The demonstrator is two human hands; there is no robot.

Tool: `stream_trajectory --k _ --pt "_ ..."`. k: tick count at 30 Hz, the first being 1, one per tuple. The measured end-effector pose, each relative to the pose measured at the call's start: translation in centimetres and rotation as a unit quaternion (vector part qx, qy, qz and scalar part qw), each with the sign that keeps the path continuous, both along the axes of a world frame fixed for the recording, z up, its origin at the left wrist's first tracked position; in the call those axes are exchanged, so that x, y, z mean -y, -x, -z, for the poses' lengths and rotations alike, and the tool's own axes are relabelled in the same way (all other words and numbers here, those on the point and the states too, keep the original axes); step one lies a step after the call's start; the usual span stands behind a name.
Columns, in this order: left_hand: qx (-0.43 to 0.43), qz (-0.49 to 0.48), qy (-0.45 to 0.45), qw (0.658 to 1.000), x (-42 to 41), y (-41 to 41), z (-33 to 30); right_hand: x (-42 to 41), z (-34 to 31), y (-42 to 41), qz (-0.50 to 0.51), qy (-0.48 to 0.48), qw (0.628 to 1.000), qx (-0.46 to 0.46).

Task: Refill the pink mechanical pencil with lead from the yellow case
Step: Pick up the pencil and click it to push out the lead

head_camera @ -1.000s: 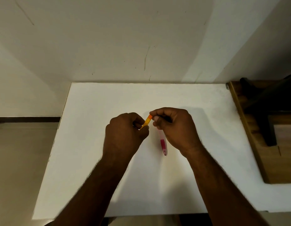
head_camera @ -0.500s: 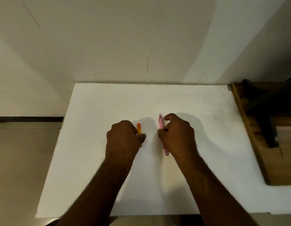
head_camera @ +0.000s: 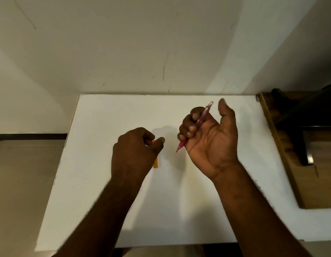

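Two bare hands work above a white rectangular worktop that runs back to a pale wall. The right hand is raised over the middle of the worktop, somewhat toward its far edge, palm turned up toward the camera. Its four fingers are curled around the slim translucent pink plastic mechanical pencil, while the thumb sticks out straight and free of it. The pencil slants through the fist: its cap end juts out above the fingers, pointing toward the far right corner, and its darker pink tip pokes out below the fist, pointing down and to the left, clear of the surface as far as can be told.

The left hand sits knuckles-up just left of the right hand, the two apart. It is loosely closed over the small flat yellow-orange plastic lead case, which lies near the middle of the worktop. One end of the case shows between thumb and forefinger, the other end sticks out beneath the hand toward the near edge. Whether the fingers actually pinch the case or only cover it cannot be told.

Beyond the right edge stands a brown wooden piece of furniture.
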State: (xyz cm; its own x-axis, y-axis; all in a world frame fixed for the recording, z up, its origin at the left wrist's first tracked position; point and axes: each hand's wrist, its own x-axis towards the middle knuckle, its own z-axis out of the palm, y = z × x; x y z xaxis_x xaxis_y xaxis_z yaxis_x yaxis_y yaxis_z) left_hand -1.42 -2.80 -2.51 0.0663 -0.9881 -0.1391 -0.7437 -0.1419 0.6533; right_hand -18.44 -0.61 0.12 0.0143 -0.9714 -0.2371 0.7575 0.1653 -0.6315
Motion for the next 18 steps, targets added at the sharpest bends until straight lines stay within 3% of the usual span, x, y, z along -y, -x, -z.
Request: stream_trajectory --k 18 --pt "-0.033 0.030 0.008 0.999 -0.26 0.44 0.40 0.18 -0.73 -0.17 0.057 0.020 0.997 -0.055"
